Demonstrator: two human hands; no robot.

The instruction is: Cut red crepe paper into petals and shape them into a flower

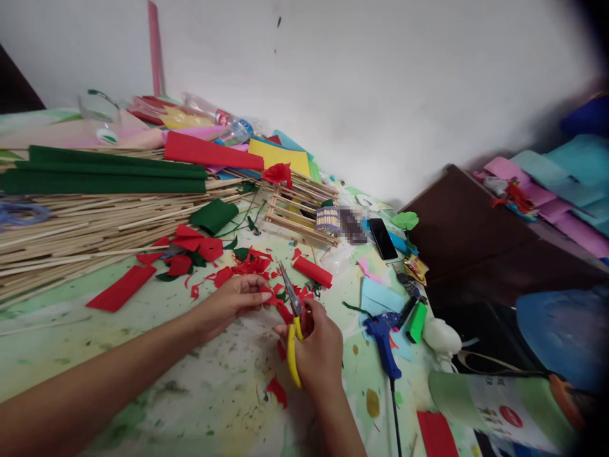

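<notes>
- The left hand [242,298] is pinching a small red piece [271,296] over a paint-stained table cover [190,397]; thumb and forefinger are closing down to almost no gap, the other fingers curling loosely beneath.
- The right hand [321,349] is gripping a pair of scissors [295,309], its fingers wrapping the yellow handles; how the fingers are sitting in the loops is hidden.
- The blades are pointing up and away from the person, lying close together just right of the red piece; whether metal is touching it, one cannot tell.
- The red piece is looking thin, light and limp, apparently paper or cloth, and is probably creasing or tearing under a hard pull; a soft pinch at its edge, clear of the blades, is likely serving best.
- The scissors are seeming stiff and heavier by comparison, their smooth yellow handles offering the safe hold and their bare tips the risky one.
- Beyond the hands, red scraps [254,260] are littering the cover, a red roll [312,271] is lying near the blade tips, and a blue glue gun [383,343] is resting to the right.
</notes>
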